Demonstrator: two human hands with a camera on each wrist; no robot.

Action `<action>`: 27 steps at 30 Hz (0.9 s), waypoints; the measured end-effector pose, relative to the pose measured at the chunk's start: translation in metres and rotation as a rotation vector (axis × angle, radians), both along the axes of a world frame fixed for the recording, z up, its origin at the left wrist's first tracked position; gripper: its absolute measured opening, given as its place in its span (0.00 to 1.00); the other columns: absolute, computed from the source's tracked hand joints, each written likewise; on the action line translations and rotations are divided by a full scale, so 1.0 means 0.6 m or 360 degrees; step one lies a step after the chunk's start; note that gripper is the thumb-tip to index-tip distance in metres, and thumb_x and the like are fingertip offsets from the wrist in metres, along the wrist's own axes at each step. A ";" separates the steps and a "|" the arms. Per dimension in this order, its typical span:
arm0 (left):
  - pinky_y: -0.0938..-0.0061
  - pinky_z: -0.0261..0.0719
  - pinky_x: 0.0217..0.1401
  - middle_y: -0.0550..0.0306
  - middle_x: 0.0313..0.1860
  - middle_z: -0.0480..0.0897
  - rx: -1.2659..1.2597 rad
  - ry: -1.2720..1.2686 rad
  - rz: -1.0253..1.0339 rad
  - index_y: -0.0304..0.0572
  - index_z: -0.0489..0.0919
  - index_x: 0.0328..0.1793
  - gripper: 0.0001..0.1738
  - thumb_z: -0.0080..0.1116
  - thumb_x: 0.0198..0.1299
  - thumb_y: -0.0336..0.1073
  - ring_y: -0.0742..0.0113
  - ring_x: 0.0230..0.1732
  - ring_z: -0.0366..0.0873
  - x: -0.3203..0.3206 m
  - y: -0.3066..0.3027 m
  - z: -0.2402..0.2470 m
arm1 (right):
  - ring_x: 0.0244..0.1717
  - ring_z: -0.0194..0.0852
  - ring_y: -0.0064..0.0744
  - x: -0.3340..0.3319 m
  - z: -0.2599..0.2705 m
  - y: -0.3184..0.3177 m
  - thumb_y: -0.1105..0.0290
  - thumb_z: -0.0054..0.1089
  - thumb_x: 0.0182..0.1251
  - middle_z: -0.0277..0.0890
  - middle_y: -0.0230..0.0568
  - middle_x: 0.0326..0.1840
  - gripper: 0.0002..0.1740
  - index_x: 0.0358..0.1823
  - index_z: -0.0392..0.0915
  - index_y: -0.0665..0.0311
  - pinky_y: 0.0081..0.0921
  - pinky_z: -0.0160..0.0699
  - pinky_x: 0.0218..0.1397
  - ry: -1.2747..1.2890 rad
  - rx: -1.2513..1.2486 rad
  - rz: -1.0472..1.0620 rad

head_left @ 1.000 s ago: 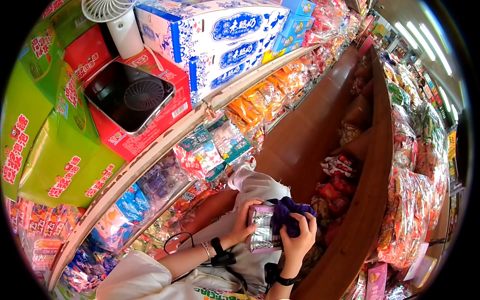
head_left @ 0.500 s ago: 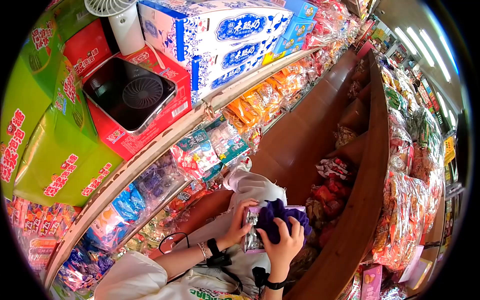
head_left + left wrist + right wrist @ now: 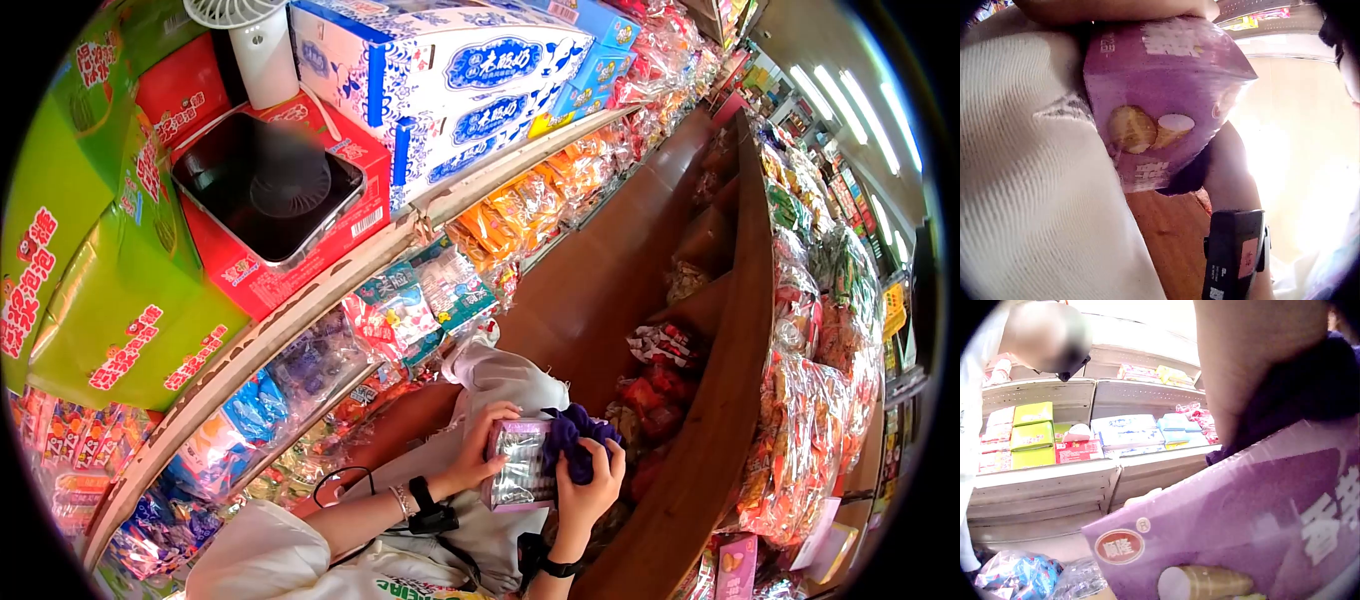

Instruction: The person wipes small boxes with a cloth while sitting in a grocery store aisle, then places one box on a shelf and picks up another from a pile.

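Observation:
A purple snack box (image 3: 522, 468) with a silvery, see-through-looking top is in front of the person's lap in the head view. The left hand (image 3: 482, 452) grips its left end, thumb on the near side. In the right hand (image 3: 592, 488) is a bunched dark purple cloth (image 3: 578, 432), pinched against the box's right end. Seen from the left wrist, the purple box (image 3: 1160, 106) has pictures of a cut root vegetable on its side. White lettering and a red oval logo mark the box (image 3: 1210, 525) in the right wrist view, with the cloth (image 3: 1310, 387) along its edge.
On the left shelf, a phone-like black screen (image 3: 225, 190) lies on a red box beside a white fan (image 3: 262, 60). Green cartons (image 3: 140, 330) and blue-white boxes (image 3: 490, 65) flank them. Bagged sweets fill the lower shelf, and a wooden-edged rack (image 3: 735, 380) runs along the right.
The right hand wipes the cloth across the box's top: half a second ago it covered much of it, and now it is back at the right end. The left hand keeps its grip.

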State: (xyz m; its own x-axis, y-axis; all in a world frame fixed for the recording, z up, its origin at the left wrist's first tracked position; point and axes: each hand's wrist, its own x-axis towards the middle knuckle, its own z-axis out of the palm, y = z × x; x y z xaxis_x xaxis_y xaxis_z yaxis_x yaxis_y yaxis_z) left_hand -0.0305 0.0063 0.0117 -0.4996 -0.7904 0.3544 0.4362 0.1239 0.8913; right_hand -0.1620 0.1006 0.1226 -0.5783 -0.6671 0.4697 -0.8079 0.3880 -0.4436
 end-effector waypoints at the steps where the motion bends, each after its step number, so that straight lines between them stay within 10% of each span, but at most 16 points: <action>1: 0.60 0.57 0.77 0.46 0.67 0.67 0.0056 0.0012 0.0000 0.38 0.68 0.69 0.35 0.58 0.60 0.51 0.53 0.72 0.64 0.000 0.002 0.002 | 0.52 0.77 0.53 0.004 0.000 0.000 0.68 0.77 0.42 0.77 0.45 0.52 0.19 0.41 0.86 0.52 0.44 0.78 0.55 0.0027 0.0010 -0.0015; 27: 0.63 0.58 0.77 0.48 0.66 0.67 0.0257 0.0143 -0.0021 0.34 0.65 0.70 0.38 0.57 0.61 0.53 0.59 0.72 0.64 0.005 0.006 -0.038 | 0.44 0.75 0.47 0.024 0.024 -0.007 0.64 0.77 0.40 0.77 0.40 0.47 0.19 0.39 0.86 0.49 0.41 0.76 0.45 0.0192 0.0203 0.0325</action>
